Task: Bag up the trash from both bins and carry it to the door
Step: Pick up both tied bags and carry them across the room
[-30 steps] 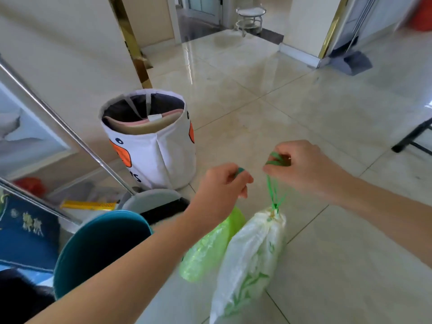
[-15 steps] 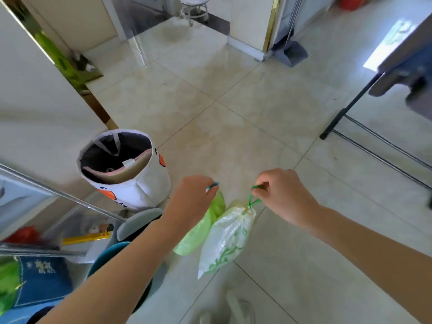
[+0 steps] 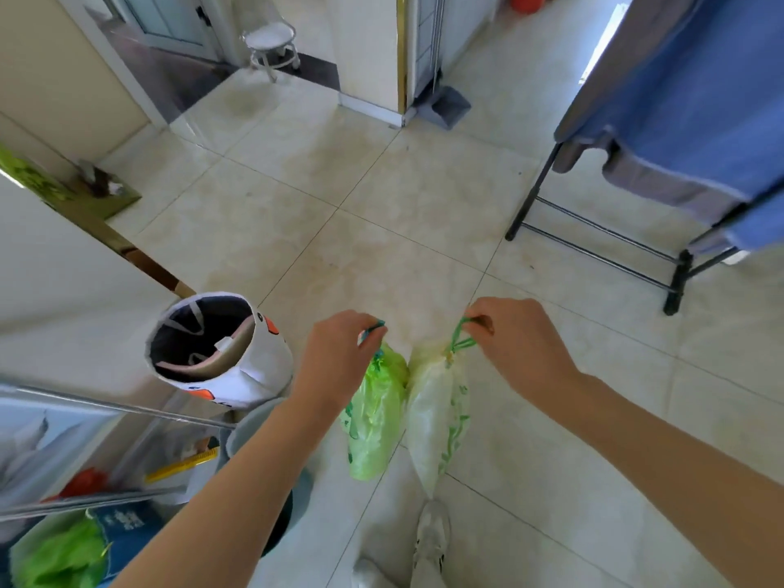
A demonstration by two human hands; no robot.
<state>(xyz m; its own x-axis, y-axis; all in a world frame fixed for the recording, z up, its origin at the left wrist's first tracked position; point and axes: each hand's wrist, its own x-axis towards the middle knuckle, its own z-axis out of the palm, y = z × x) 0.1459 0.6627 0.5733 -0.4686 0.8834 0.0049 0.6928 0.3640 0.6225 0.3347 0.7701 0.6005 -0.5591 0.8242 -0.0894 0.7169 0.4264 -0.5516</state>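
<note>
Left hand (image 3: 339, 354): pinches drawstring of green bag (image 3: 375, 413)
Right hand (image 3: 519, 341): pinches drawstring of white bag (image 3: 437, 413)
Bags: hang touching, above floor (image 3: 382, 184)

Glossy cream floor tiles (image 3: 424, 197) reflect daylight; a black metal rack (image 3: 594, 248) stands right, a white round stool (image 3: 271, 40) far left.

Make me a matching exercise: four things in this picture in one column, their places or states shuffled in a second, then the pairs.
1. bright green plastic trash bag
2. pale white plastic trash bag with green print
3. white fabric bin with orange patches
4. small white round stool

A. far off, in the doorway
B. hanging from the right hand
C. standing on the floor by the wall
D. hanging from the left hand

Pairs: 1-D, 2-B, 3-C, 4-A
</note>
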